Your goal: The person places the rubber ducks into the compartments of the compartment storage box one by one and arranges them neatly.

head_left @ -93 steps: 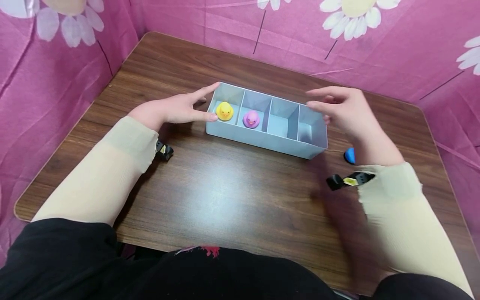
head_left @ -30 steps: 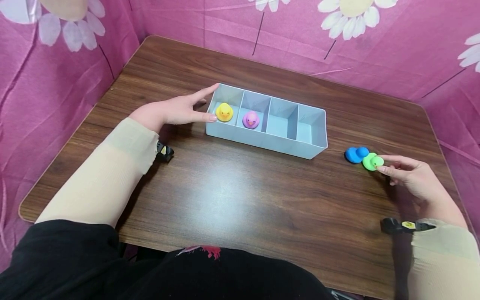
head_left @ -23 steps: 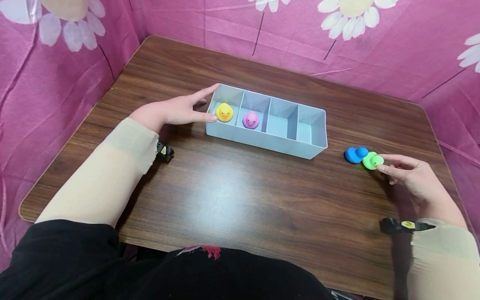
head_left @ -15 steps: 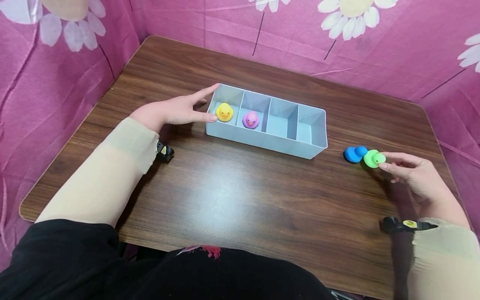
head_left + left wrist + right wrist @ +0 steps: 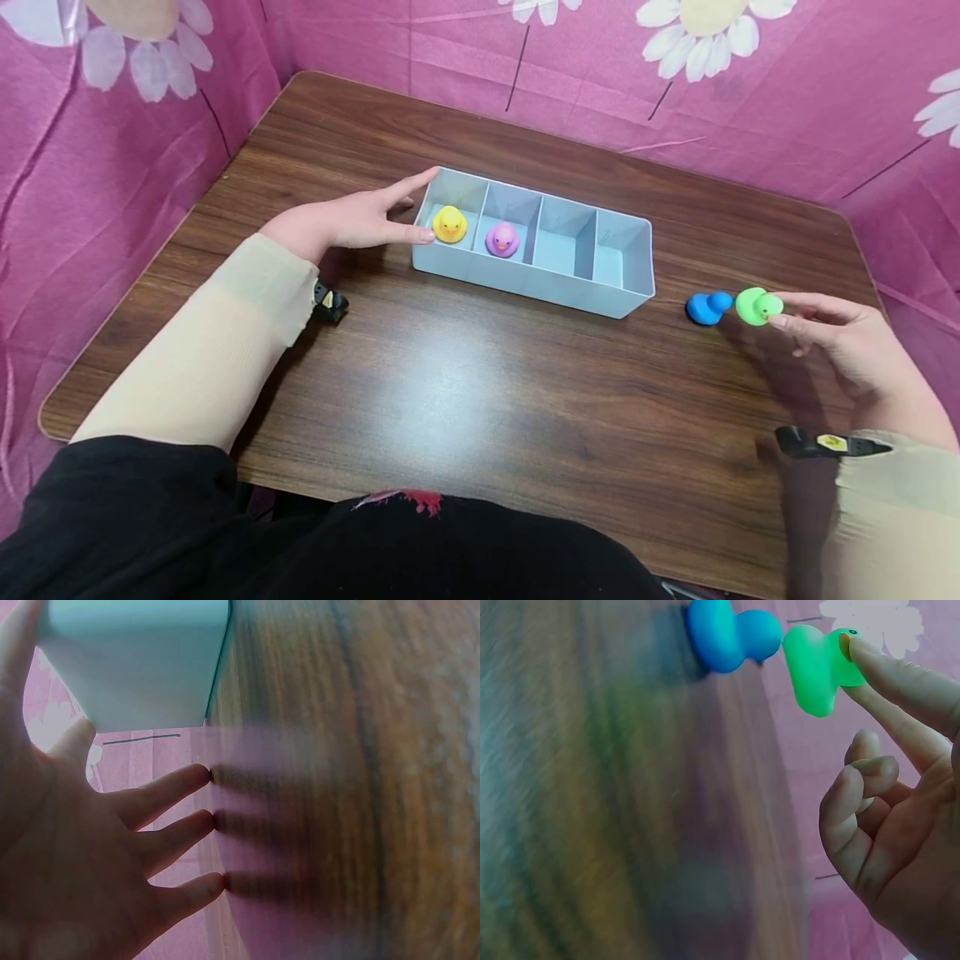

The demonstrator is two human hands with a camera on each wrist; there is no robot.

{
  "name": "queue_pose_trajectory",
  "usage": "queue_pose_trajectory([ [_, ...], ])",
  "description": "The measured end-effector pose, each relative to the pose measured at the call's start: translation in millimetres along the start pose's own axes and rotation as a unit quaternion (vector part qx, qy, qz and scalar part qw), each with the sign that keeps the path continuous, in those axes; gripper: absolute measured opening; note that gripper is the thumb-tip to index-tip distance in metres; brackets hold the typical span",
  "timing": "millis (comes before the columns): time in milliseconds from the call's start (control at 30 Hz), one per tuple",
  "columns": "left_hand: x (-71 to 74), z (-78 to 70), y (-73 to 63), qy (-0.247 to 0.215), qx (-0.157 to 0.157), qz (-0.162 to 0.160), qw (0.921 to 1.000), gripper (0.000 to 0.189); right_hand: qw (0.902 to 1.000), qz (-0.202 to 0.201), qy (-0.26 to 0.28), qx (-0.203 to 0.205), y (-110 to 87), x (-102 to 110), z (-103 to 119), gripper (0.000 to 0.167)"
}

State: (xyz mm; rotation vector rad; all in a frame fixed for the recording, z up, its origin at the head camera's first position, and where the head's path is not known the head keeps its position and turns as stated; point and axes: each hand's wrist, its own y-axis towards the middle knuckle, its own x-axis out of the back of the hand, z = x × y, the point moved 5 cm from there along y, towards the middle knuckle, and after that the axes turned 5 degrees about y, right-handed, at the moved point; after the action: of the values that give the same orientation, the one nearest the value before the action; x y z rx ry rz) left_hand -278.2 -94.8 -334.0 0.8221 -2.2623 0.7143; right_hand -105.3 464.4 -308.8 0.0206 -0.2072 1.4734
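A green rubber duck (image 5: 756,306) is pinched by its head between the thumb and index finger of my right hand (image 5: 851,337). In the right wrist view the green duck (image 5: 814,671) is raised off the table, its other fingers curled beneath. Just left of it a blue rubber duck (image 5: 707,308) rests on the table. My left hand (image 5: 356,218) spreads its thumb and index finger against the left end of a light blue box (image 5: 525,282) with dividers. Inside, the yellow duck (image 5: 449,223) sits in the leftmost compartment and the purple duck (image 5: 502,240) in the one beside it.
The two right-hand compartments of the box show bare floors. A brown wood-grain table (image 5: 450,400) carries everything, its back edge near a pink cloth (image 5: 585,92) with white flowers. Black wrist cameras (image 5: 330,302) are strapped to both arms.
My right hand has gone from above the box to the green duck at right, pinched it and lifted it up and away from the blue duck. The left hand stays put.
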Motion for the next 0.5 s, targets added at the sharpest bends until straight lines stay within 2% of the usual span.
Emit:
queue_pose_trajectory([
  [133, 0.3, 0.5, 0.1, 0.002, 0.001, 0.0, 1.0, 0.093, 0.9997, 0.0, -0.025, 0.007, 5.2, -4, 11, 0.033],
  [333, -0.2, 0.8, -0.2, -0.001, 0.0, -0.001, 1.0, 0.093, 0.9955, -0.001, -0.095, 0.003, 13.9, -12, 26, 0.031],
  [500, -0.7, 0.5, -0.3, -0.003, 0.002, 0.001, 1.0, 0.093, 0.9968, 0.017, -0.078, 0.011, 18.3, -23, 36, 0.029],
])
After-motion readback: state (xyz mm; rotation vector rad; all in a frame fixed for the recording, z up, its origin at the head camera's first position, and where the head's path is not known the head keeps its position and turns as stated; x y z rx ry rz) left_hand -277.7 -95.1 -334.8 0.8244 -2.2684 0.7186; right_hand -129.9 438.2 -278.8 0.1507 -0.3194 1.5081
